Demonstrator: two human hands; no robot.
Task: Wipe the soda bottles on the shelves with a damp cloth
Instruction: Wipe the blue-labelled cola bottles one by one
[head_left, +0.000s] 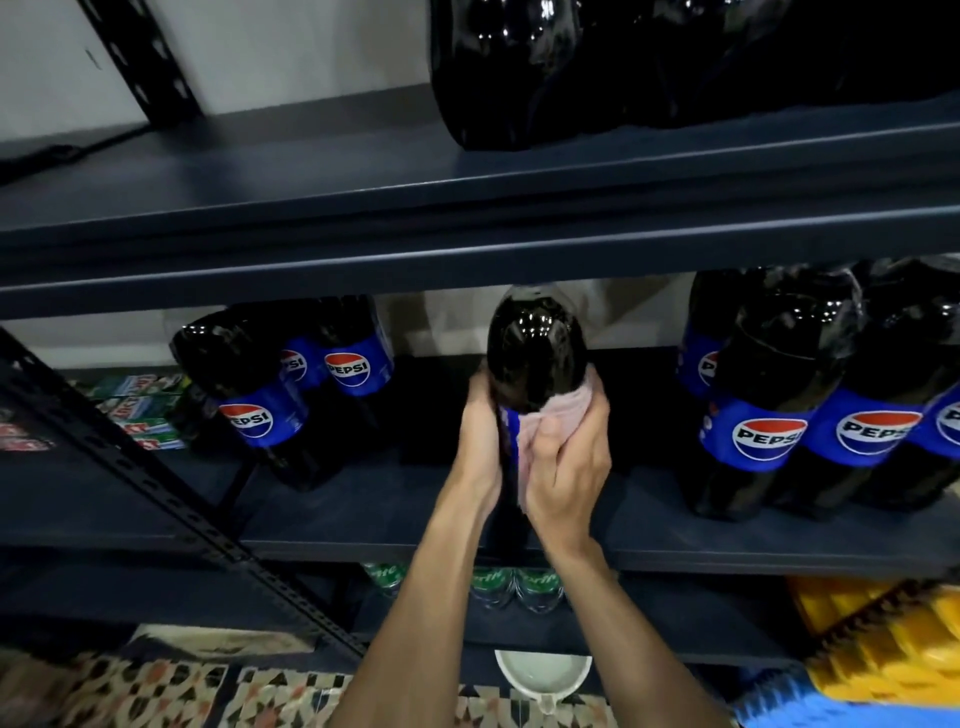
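Mid-frame, the upright bottle (535, 353) sits between the hands: left hand (480, 434) grips its side, right hand (569, 462) clutches the cloth (563, 408) against it.

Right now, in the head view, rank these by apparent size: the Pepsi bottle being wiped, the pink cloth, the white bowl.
1. Pepsi bottle, clearly largest.
2. pink cloth and white bowl: these look alike; the right hand hides part of the cloth, so unranked.
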